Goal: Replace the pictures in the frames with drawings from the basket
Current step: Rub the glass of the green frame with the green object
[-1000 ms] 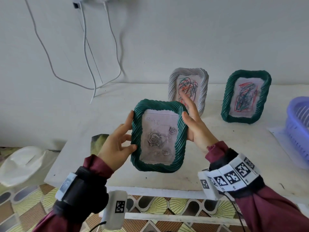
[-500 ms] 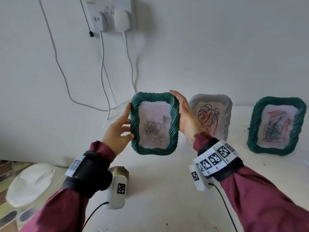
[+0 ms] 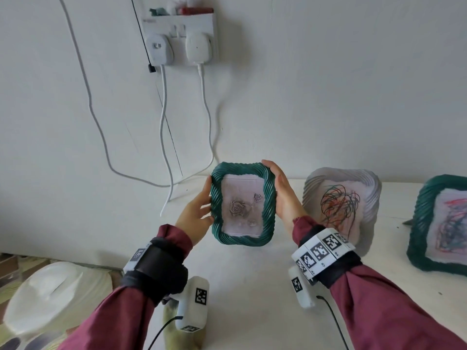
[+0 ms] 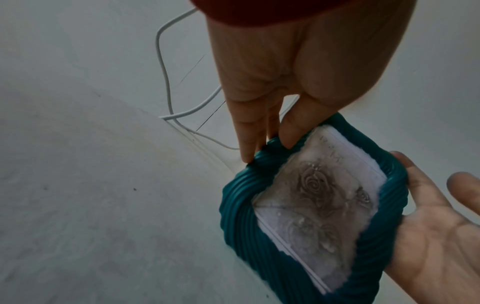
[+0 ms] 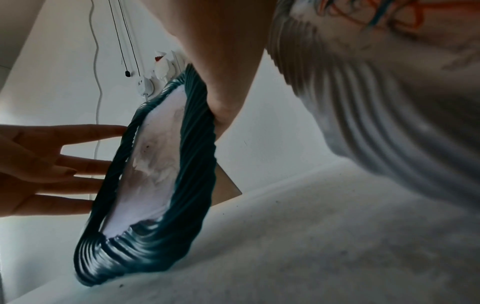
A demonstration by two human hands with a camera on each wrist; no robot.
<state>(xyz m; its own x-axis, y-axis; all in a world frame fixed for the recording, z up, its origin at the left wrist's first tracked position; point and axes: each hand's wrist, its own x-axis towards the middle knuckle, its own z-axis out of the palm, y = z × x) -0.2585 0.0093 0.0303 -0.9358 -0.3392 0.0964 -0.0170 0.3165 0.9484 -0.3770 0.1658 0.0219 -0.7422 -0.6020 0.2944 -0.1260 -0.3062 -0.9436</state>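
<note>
A dark green ribbed frame (image 3: 240, 239) with a grey rose picture (image 3: 240, 208) stands upright at the back of the white table (image 3: 252, 286), near the wall. My left hand (image 3: 197, 213) touches its left edge with straight, spread fingers (image 5: 78, 164). My right hand (image 3: 284, 198) lies flat against the right edge, fingertips at the top corner. In the left wrist view the frame (image 4: 241, 216) sits between my left hand (image 4: 259, 72) and right palm (image 4: 428, 226). In the right wrist view the frame's (image 5: 197, 164) lower edge is at the tabletop.
A white ribbed frame (image 3: 366, 188) with a coloured scribble stands just right of my right hand. Another green frame (image 3: 419, 223) with a scribble is at the far right. Chargers in a wall socket (image 3: 177, 44) trail cables (image 3: 164, 137) behind. A white object (image 3: 50, 294) lies lower left.
Both hands have carried the green frame from near the table's front edge to the back by the wall, left of the white frame. The view has tilted up.
</note>
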